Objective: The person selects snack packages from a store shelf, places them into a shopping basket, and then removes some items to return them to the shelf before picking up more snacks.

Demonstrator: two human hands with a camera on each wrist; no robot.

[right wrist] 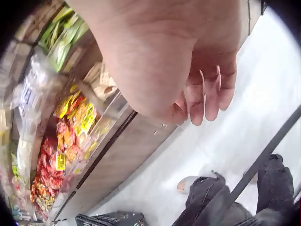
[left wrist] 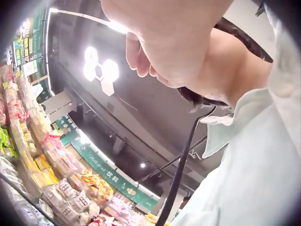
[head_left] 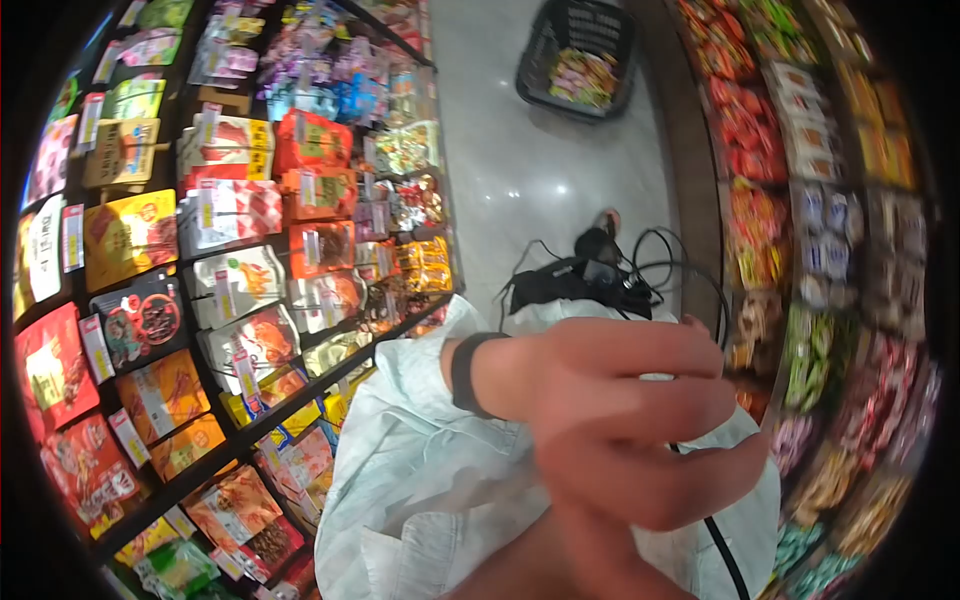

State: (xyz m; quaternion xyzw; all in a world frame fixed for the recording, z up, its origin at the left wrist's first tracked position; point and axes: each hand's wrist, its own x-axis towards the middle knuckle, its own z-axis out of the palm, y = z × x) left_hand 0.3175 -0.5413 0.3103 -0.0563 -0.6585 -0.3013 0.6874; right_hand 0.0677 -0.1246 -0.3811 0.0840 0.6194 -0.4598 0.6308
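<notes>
My left hand (head_left: 620, 420) is raised close in front of the head camera, blurred, with a black wristband (head_left: 465, 372) and fingers stretched out to the right; nothing shows in it. From the left wrist view that hand (left wrist: 160, 42) sits up by my collar, beside a black cable (left wrist: 181, 165) running down my pale shirt (left wrist: 254, 165). My right hand (right wrist: 207, 94) hangs over the floor with fingers loosely curled and holds nothing. It does not show in the head view.
I stand in a shop aisle. Packed snack shelves (head_left: 230, 260) line the left, more shelves (head_left: 800, 230) the right. A black basket (head_left: 580, 60) with packets sits on the grey floor (head_left: 520, 170) ahead. Black gear with cables (head_left: 575, 280) hangs at my front.
</notes>
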